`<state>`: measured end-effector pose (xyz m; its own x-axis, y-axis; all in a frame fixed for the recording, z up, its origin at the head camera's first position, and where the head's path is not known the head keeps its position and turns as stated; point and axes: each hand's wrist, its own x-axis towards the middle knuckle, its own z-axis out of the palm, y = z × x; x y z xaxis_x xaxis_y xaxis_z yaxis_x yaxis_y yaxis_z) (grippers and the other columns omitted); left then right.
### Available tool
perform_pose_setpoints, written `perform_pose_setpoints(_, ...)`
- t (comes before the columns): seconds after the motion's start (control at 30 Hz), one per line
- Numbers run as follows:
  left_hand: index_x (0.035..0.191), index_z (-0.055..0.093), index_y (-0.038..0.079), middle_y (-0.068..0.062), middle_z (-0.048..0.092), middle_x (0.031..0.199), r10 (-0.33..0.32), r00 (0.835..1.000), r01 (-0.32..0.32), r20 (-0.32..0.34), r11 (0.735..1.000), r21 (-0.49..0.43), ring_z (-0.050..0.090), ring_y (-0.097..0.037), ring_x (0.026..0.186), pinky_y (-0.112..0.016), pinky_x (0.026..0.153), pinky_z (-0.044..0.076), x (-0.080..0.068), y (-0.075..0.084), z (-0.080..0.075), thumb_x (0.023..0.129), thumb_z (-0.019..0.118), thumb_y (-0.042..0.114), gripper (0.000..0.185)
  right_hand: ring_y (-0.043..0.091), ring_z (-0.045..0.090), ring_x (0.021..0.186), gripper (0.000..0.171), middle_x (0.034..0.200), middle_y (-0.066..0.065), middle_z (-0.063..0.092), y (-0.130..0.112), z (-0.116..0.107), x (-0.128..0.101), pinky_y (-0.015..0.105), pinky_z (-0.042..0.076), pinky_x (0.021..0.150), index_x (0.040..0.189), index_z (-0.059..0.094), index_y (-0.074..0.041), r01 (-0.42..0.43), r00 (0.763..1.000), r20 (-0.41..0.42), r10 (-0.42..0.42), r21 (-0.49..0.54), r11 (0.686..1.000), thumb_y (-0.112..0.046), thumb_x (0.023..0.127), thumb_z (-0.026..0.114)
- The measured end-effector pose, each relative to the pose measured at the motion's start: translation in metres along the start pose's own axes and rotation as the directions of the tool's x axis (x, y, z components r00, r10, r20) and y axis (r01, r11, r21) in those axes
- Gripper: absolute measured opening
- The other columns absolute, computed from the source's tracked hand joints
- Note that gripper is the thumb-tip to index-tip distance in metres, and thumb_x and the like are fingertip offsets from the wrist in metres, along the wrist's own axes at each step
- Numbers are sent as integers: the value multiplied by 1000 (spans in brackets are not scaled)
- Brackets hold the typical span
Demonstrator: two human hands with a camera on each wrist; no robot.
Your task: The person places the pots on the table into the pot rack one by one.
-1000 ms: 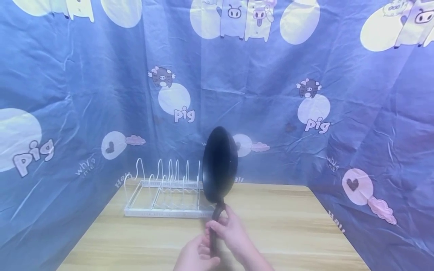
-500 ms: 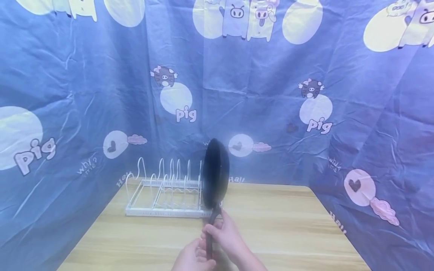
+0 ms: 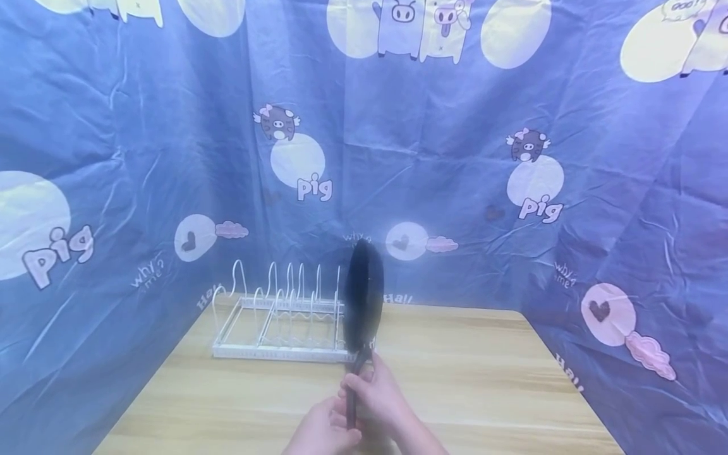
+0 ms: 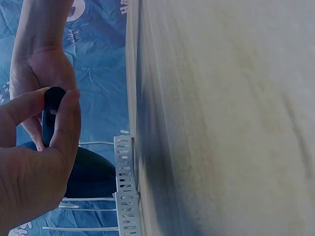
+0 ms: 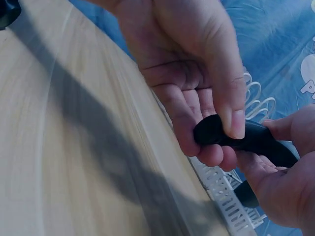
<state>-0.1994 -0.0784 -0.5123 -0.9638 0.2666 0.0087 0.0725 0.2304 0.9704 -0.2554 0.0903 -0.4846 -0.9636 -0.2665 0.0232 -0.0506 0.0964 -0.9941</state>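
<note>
**Both hands hold a black pan on edge at the end of a white rack**

Head view: a black frying pan (image 3: 364, 296) stands on edge, nearly upright, at the right end of a white wire rack (image 3: 279, 328) that sits on the wooden table (image 3: 483, 379). The pan's lower rim lies at the rack's last slots; whether it rests in a slot cannot be told. The other slots between the wire dividers hold nothing. The pan's handle (image 3: 351, 395) points toward the person. The left hand (image 3: 322, 431) grips the handle's near end, and the right hand (image 3: 380, 397) wraps it just above, both clamped on it. A blue cloth printed with pigs (image 3: 512, 158) hangs behind and beside the table.

Left wrist view: the left hand (image 4: 34, 162) pinches the dark handle (image 4: 50, 110) between thumb and forefinger. The pan's body (image 4: 91, 172) shows beside the rack's perforated base (image 4: 125, 191), close to the table edge.

Right wrist view: the right hand (image 5: 197, 83) holds the handle's end (image 5: 236, 137) under the thumb, fingers curled beneath. The left hand (image 5: 283, 191) closes on the handle farther along. Rack wires (image 5: 256, 101) show behind.
</note>
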Motion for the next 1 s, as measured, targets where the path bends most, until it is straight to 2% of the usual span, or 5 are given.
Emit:
perform_pose_setpoints(0.2,127,63,-11,-17,78,107,-25,1000,25,-1,999,22,77,-38,100,-61,90,64,4,4,1,88,78,3,44,25,79,86,66,98,15,80,2,-2,4,40,67,86,154,44,-1,26,1000,11,-25,-48,999,-16,98,76)
perform_pose_setpoints(0.5,127,61,-12,-23,78,110,-5,1000,4,15,998,69,76,-44,104,-67,93,62,7,4,-4,88,76,0,44,28,81,89,83,102,21,79,6,2,7,44,69,88,164,25,5,-34,999,11,34,24,999,-10,96,72)
perform_pose_setpoints(0.67,128,66,-6,-16,80,107,-15,1000,11,20,987,160,76,-36,98,-62,89,63,9,1,-7,87,80,6,44,26,79,93,87,115,26,74,11,11,5,46,67,94,165,18,8,-58,997,-45,62,82,995,-9,97,69)
perform_pose_setpoints(0.83,118,77,7,-5,83,99,17,1000,-21,15,941,339,76,-26,90,-53,82,65,11,-3,-8,83,82,11,35,25,77,93,88,120,28,71,21,20,5,44,66,91,165,16,8,-25,994,-100,34,86,996,-7,97,70)
perform_pose_setpoints(1.0,107,78,14,1,81,90,71,997,-62,0,867,494,73,-17,80,-44,76,65,12,-4,-5,76,78,8,31,23,77,78,90,103,25,77,27,24,8,38,67,77,166,13,8,-9,995,-96,15,59,998,-6,97,69)
